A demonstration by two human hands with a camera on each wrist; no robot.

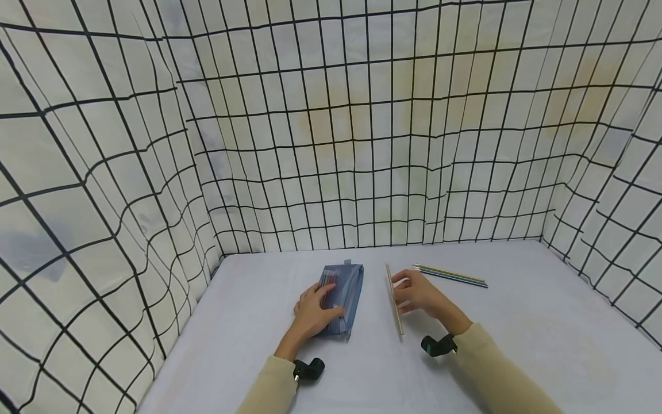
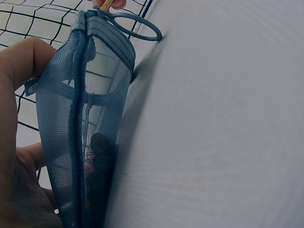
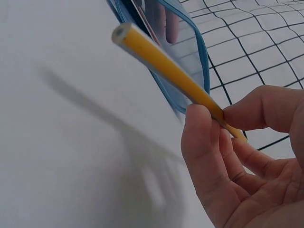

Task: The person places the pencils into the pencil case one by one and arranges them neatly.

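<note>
The right hand (image 1: 421, 294) pinched a yellow pencil (image 3: 166, 68).
In the head view its long axis ran from just before twelve o'clock to just before six; its flat end faced ten in the right wrist view. The left hand (image 1: 312, 312) gripped the blue pouch (image 1: 353, 292) at the pencil's nine; loose pencils (image 1: 451, 276) lay at two.
</note>
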